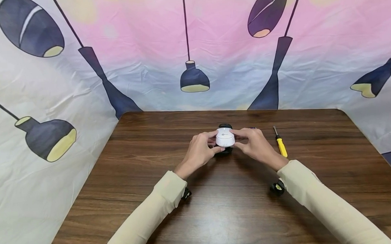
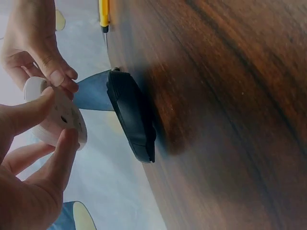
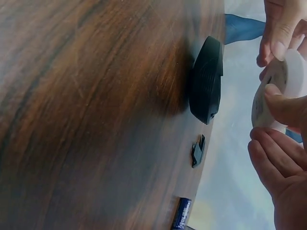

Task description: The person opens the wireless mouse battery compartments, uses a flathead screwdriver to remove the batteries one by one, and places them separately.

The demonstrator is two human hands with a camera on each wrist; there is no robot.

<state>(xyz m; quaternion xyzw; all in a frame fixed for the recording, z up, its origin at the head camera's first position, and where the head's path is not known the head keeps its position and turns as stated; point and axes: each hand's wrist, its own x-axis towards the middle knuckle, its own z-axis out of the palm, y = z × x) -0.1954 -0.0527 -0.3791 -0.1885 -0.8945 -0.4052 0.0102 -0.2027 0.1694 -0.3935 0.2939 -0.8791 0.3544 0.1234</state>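
A brown wood-grain table point(image 1: 144, 145) extends beneath the fingers point(image 1: 242, 133) and out to either side of them. A black case point(image 2: 130, 112) lies on it below the fingers, apart from them. Right of the case rests a small black piece point(image 3: 198, 151), then a blue battery point(image 3: 182, 213), just beyond the right fingers. Farther right of those lies a screwdriver point(image 1: 281, 147), its tip pointing away from the person.

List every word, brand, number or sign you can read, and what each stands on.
No text is legible.
White round device, top: grey mark, too small to read.
Blue cylinder, side: pale lettering, too blurred to read.
Nothing else can be read.
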